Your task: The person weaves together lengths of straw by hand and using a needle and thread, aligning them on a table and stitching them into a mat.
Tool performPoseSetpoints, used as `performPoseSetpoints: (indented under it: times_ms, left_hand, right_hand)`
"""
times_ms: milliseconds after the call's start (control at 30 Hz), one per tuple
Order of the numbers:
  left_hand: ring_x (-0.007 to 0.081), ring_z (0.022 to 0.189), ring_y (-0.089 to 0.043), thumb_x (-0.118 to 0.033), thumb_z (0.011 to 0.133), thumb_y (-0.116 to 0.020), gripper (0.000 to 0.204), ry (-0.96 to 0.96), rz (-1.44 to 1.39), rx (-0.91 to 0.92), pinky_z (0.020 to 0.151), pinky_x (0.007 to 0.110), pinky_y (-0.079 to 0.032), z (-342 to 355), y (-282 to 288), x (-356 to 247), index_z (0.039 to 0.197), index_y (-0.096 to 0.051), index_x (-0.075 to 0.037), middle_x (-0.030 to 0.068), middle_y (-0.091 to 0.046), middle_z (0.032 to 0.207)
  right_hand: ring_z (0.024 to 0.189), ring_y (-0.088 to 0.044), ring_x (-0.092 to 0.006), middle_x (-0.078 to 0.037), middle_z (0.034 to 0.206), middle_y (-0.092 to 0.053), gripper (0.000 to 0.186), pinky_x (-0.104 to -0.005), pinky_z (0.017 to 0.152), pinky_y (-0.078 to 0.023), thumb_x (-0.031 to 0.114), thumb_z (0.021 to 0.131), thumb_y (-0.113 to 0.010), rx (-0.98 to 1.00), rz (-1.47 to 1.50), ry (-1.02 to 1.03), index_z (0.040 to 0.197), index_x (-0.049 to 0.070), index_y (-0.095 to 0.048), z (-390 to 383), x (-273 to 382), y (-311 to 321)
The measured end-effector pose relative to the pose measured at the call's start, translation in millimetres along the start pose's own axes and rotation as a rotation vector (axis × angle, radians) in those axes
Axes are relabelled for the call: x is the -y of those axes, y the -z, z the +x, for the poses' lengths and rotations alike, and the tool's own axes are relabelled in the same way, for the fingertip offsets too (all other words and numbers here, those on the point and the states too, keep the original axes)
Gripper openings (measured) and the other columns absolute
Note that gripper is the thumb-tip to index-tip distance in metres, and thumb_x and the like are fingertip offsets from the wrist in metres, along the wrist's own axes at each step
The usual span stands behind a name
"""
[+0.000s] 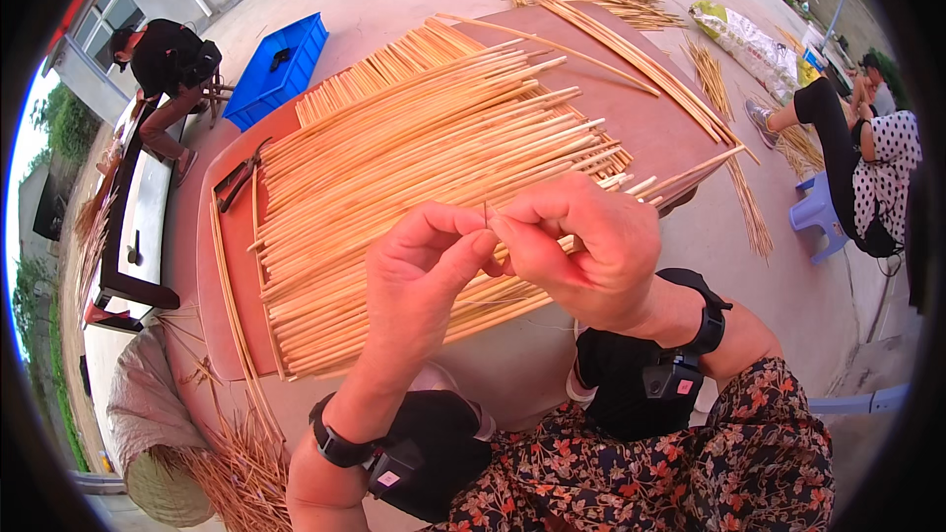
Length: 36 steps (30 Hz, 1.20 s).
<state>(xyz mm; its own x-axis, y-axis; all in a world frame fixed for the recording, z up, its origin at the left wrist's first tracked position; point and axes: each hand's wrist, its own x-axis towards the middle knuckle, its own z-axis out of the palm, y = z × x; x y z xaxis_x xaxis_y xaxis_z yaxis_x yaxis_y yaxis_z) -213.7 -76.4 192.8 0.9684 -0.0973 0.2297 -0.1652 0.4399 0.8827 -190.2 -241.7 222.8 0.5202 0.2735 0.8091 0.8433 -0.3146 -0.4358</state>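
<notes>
My left hand [419, 261] and my right hand [588, 248] meet fingertip to fingertip above a mat of reed stalks [394, 177]. Both are closed in a pinch. A thin, dark needle [486, 211] stands upright between the fingertips, mostly covered by the left fingers. Below the hands a fine pale thread [512, 304] trails in a loose curve; the right fingers seem to pinch its end, which is hidden. The stalks lie side by side in a thick layer on the reddish table [222, 236].
Dark-handled pliers [236, 177] lie left of the stalks. Long loose stalks [650, 69] cross the far table edge. A blue crate [279, 69] stands beyond. One person sits far left, another at right near a purple stool [818, 217]. Dry straw [236, 468] lies lower left.
</notes>
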Motion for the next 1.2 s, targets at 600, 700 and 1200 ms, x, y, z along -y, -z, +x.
performPoseSetpoints:
  times_ms: [600, 700, 1200]
  left_hand:
    - [0.0132, 0.080, -0.064, 0.002, 0.089, -0.063, 0.009, -0.018, -0.007, -0.002, 0.073, 0.027, -0.056, 0.0, 0.5, -0.5, 0.098, -0.062, 0.004, 0.0092, -0.067, 0.093]
    - [0.0132, 0.080, -0.064, 0.002, 0.089, -0.063, 0.009, -0.017, -0.001, -0.004, 0.073, 0.028, -0.056, 0.2, 0.2, -0.5, 0.098, -0.062, 0.004, 0.0091, -0.067, 0.093]
    - [0.0128, 0.083, -0.064, 0.002, 0.089, -0.064, 0.008, 0.011, 0.021, -0.009, 0.072, 0.027, -0.056, -0.1, -0.6, -1.6, 0.097, -0.063, 0.003, 0.0099, -0.068, 0.096]
  right_hand:
    - [0.056, -0.063, -0.0152, -0.004, 0.072, -0.062, 0.019, -0.0256, 0.048, -0.047, -0.002, 0.075, -0.073, 0.005, 0.028, -0.029, 0.086, 0.006, -0.060, -2.7, -1.4, -4.7]
    - [0.053, -0.059, -0.0188, -0.004, 0.070, -0.059, 0.022, -0.0289, 0.047, -0.044, 0.000, 0.073, -0.073, -0.015, 0.036, -0.030, 0.087, 0.008, -0.059, -2.2, -1.9, -4.9]
    - [0.060, -0.062, -0.0062, -0.004, 0.073, -0.064, 0.005, -0.0194, 0.053, -0.051, -0.006, 0.086, -0.062, 0.028, 0.260, -0.190, 0.088, -0.002, -0.059, -1.2, 0.7, -0.1]
